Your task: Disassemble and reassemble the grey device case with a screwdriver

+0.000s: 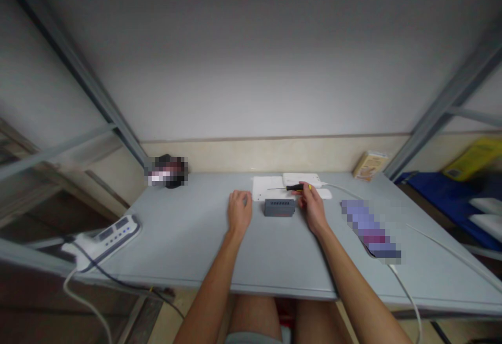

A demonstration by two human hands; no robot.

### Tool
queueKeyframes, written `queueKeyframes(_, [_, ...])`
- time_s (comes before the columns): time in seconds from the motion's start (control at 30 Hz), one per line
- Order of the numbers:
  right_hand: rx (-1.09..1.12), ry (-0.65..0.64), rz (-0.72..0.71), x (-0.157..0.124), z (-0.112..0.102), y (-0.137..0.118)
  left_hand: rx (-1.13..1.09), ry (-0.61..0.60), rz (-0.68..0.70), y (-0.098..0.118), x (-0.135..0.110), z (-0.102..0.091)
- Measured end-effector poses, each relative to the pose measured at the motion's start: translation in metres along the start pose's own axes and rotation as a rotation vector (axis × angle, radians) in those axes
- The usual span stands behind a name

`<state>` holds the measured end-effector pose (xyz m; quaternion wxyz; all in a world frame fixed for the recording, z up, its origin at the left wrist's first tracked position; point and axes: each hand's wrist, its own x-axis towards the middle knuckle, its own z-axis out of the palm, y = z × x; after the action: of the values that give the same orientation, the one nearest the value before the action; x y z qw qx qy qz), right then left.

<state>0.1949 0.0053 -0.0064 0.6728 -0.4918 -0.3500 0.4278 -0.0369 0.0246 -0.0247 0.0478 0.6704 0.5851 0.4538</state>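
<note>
My right hand (312,207) holds a screwdriver (295,187) by its black and yellow handle. The thin shaft points left, above a white flat panel (263,183). Just below the screwdriver, a dark grey box with a row of slots along its top (280,208) sits on the table between my hands, apart from the left one. My left hand (240,210) rests on the table left of the box, fingers curled in. Whatever it may hold is hidden. Behind the screwdriver lies a white slab-like device (301,179) with a white cable.
A white power strip (107,242) with cords lies at the left table edge. To the right are a blurred-out phone-like object (368,229) and white cables. A small carton (369,165) stands at the back right, a pixelated dark object (168,171) at the back left. Metal posts flank the table (188,250).
</note>
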Motion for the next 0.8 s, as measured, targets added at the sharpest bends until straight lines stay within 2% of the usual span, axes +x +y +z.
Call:
queueKeyframes(0.2, [-0.168,-0.123,-0.013,-0.0057,0.0019,-0.0018,0.114,-0.078,0.032,-0.0032,-0.0029,-0.001])
queueKeyframes(0.4, [-0.197,-0.212,0.038,-0.0088,0.0034,-0.0022,0.161,-0.192,0.107,0.0003,-0.0065,-0.0009])
queueKeyframes(0.57, [-0.189,-0.228,0.058,-0.0096,0.0036,-0.0027,0.197,-0.25,0.105,0.0018,-0.0092,-0.0011])
queueKeyframes(0.8, [-0.197,-0.175,0.014,-0.008,0.0026,-0.0048,0.201,-0.246,0.093,0.0032,-0.0086,-0.0012])
